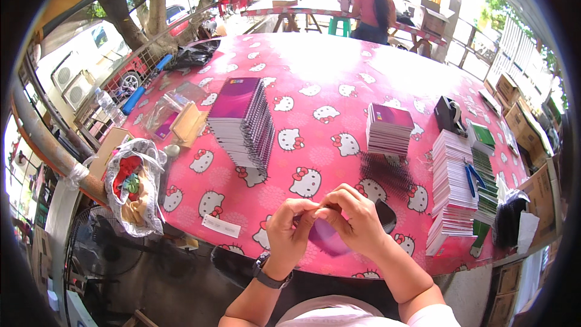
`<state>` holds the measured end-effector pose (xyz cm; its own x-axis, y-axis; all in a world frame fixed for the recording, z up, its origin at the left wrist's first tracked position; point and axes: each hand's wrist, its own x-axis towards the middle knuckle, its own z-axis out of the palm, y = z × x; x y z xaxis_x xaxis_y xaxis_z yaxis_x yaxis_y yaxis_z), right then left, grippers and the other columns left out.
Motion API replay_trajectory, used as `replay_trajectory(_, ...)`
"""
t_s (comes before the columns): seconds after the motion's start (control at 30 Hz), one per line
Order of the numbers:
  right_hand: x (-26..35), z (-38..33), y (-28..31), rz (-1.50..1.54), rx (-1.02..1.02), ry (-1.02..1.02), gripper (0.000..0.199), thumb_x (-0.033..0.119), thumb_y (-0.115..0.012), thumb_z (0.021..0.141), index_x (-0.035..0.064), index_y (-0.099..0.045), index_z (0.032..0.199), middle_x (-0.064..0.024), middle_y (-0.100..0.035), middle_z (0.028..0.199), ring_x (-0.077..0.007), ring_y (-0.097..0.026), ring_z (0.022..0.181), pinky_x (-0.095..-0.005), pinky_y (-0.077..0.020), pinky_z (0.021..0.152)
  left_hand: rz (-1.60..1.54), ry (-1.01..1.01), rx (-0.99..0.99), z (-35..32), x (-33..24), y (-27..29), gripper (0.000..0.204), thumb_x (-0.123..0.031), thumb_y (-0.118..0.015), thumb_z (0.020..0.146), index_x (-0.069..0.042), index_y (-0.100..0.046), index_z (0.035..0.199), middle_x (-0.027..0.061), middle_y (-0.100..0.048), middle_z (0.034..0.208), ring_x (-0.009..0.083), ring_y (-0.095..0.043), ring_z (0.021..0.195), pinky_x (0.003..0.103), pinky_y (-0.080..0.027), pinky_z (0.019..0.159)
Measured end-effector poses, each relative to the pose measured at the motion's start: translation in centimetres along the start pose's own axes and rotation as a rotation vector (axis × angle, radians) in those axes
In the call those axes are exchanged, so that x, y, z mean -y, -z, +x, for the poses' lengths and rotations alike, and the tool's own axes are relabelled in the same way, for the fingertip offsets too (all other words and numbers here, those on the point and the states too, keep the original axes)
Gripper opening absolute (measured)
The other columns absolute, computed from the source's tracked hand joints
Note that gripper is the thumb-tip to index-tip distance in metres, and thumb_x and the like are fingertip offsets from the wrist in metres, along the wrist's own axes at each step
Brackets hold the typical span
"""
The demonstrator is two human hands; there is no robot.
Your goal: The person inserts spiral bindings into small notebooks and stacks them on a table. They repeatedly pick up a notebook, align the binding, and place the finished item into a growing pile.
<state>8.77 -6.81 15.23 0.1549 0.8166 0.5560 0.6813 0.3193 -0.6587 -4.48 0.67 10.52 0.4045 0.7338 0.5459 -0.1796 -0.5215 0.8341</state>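
Near the front edge of the table, my left hand (292, 223) and my right hand (356, 217) meet fingertip to fingertip. Both are closed in a pinch; whatever lies between the fingers is too small or hidden to name. Just below them shows a blurred purple sheet or cover (330, 239), partly hidden by my right hand. A dark rounded object (385, 215) sits beside my right wrist. Beyond it lies a heap of black spiral binding coils (387, 175), in front of a short stack of purple-covered notebooks (390, 124). To the left stands a taller stack of spiral-bound purple notebooks (239, 124).
A pink patterned cloth (302, 139) covers the table. On the right are tall paper stacks (451, 188), blue-handled pliers (472, 178) and a black tape dispenser (449, 115). A white paper strip (221, 226) and a plastic bag (136, 188) are left. Two people are at a far table.
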Motion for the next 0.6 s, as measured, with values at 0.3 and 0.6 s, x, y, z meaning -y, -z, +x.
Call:
replay_trajectory(0.3,-0.6,6.9,-0.1,-0.149,-0.041,0.139,0.035,0.017,-0.064,0.086,0.0029,-0.051,0.115,-0.0155,-0.056,0.107,-0.0328,-0.055,0.101,-0.0426,-0.0448,0.086,0.293,-0.235,-0.119,8.4,0.3,5.7,0.028,-0.021,-0.056,0.095,-0.004,-0.055,0.117,0.0035,-0.059,0.086,0.0103,-0.058,0.074,0.023,-0.047,0.063)
replay_trajectory(0.6,-6.0,6.6,2.6,-0.173,-0.207,-0.017,0.03,0.021,-0.067,0.084,0.0063,-0.059,0.109,-0.0131,-0.06,0.109,-0.0287,-0.054,0.107,-0.0387,-0.042,0.093,0.802,-0.127,-0.37,17.7,7.6,13.2,0.028,-0.018,-0.061,0.089,-0.001,-0.063,0.111,0.0115,-0.058,0.087,0.0271,-0.056,0.086,0.04,-0.044,0.082)
